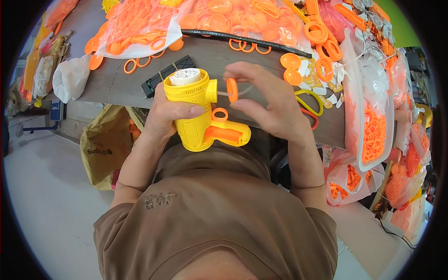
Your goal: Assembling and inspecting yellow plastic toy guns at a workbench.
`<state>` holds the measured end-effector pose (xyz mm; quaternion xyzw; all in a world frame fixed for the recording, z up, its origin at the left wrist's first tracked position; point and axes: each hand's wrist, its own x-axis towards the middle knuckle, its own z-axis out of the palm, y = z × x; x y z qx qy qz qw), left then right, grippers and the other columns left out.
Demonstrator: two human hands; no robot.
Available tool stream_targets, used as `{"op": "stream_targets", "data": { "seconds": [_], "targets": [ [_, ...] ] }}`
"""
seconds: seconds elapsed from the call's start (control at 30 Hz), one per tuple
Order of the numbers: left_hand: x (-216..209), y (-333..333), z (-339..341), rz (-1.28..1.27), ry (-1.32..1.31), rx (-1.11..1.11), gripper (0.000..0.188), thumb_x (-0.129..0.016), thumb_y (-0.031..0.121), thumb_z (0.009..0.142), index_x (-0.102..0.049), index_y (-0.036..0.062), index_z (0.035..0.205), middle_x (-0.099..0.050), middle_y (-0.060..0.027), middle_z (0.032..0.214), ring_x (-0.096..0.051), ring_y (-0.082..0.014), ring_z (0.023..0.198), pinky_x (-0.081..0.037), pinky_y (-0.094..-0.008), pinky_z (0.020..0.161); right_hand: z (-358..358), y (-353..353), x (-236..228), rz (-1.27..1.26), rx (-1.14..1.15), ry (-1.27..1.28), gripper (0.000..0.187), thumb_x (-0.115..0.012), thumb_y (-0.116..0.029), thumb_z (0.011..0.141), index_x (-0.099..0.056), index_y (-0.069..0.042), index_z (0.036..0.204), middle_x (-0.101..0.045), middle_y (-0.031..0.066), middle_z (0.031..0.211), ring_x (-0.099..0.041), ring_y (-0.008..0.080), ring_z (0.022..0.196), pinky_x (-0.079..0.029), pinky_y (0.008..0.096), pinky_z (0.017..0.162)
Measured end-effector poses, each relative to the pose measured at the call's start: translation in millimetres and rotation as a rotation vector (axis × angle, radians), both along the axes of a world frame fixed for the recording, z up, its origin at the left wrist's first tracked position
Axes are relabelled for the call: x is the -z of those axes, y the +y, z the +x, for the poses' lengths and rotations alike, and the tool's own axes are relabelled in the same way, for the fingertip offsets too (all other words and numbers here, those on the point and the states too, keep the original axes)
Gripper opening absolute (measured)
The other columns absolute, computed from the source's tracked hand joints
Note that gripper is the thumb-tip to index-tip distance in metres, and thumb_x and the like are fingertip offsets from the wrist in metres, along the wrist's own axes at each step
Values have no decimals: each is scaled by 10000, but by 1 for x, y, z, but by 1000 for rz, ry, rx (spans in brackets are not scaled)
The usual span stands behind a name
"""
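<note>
My left hand (163, 112) is wrapped round a yellow toy bubble gun body (193, 126), its thumb lying across the front. A white slotted round part (185, 76) sits in the gun's open top. The handle, with an orange trigger piece (226, 135), points right, and a small orange ring (220, 113) stands above it. Just right of the short side nozzle (212, 90), my right hand (266, 95) pinches an orange ring (232, 90) edge-on between thumb and finger. A thin clear tube (246, 89) runs by this ring; its ends are hard to see.
Behind the hands lie a dark slotted block (167, 75) and bags of orange parts (224, 21) along a black strip (247, 39). Yellow-handled scissors (310, 103) rest at the right, beside a clear bin (352, 135) of orange pieces. A paper bag (105, 149) stands lower left.
</note>
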<state>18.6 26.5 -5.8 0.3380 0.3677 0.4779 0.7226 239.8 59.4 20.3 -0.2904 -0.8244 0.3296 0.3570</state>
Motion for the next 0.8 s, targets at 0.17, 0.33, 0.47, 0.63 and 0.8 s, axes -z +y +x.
{"op": "stream_targets", "data": {
  "seconds": [0.17,0.33,0.47,0.63,0.8],
  "targets": [
    [-5,-1,9,69,94,-45,566,-735,69,569,-542,-38,1091,-630,-110,975,-616,-186,860,-484,-315,797,-18,-13,-2,70,116,-39,467,-697,-27,714,-525,-22,1148,-611,128,1056,-629,244,935,-507,308,771],
    [-2,-6,16,150,169,-149,560,-788,99,595,-520,-17,1073,-621,-92,980,-602,-160,882,-478,-302,805,-24,-18,3,117,205,72,433,-707,2,690,-551,-8,1094,-611,135,1050,-632,255,906,-510,313,746],
    [2,-11,21,243,318,-205,651,-769,141,579,-503,-34,1146,-605,-103,1031,-606,-185,912,-488,-317,829,-19,-16,9,150,195,89,440,-706,13,688,-546,-5,1098,-612,134,1053,-632,263,903,-510,310,747],
    [1,-13,17,434,404,-123,648,-844,144,554,-503,-13,1082,-585,-66,991,-567,-125,896,-459,-282,822,-10,-24,8,184,158,59,457,-697,18,702,-517,7,1122,-617,138,1065,-632,274,912,-511,320,756],
    [-3,-22,20,459,447,-104,686,-854,164,536,-492,-21,1088,-581,-66,979,-559,-123,885,-456,-282,810,-3,-30,14,142,114,130,391,-708,-33,713,-520,6,1053,-609,158,1069,-619,295,926,-503,342,771]
  ]
}}
